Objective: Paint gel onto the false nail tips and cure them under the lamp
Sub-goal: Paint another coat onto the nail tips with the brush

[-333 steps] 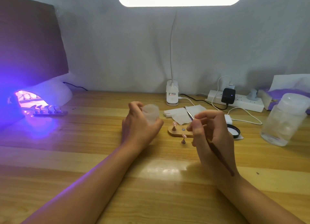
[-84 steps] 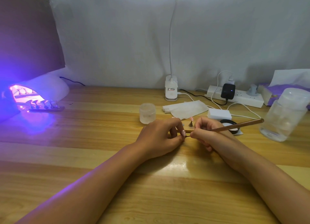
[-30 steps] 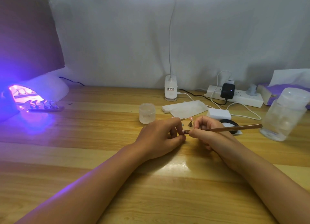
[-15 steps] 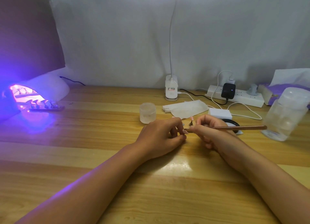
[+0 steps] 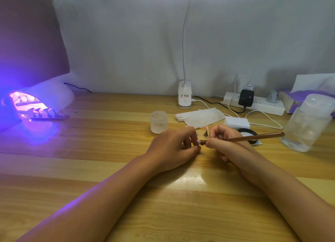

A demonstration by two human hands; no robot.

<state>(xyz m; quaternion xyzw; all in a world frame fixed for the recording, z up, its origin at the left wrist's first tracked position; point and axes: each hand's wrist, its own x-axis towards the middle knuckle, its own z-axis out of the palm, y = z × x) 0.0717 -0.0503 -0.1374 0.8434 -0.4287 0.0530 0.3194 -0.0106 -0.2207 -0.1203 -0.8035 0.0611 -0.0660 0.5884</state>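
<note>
Our left grip (image 5: 172, 148) pinches a small pale pink false nail tip (image 5: 198, 142) between thumb and fingertips. Our right grip (image 5: 224, 142) is curled pen-fashion round a slim brown wooden-handled brush (image 5: 253, 137), handle pointing to three o'clock and bristle end meeting the tip. Both sit low on the wide pale wooden bench (image 5: 90, 160).

At ten o'clock from our hands the white domed curing lamp (image 5: 49, 95) glows violet, with a dark strip of standing nail tips (image 5: 49, 115) at its mouth. A frosted round plastic jar (image 5: 159, 121) stands at eleven o'clock, near the left grip. At twelve o'clock, just behind our knuckles, another pink tip on a small peg (image 5: 206, 128) stands upright.

We judge we are mid-coat. To do it well, we should brace both wrists on the bench and pull thin strokes from base to free edge. We should also keep gel off our fingertips and hold the tip level so nothing pools.
</note>
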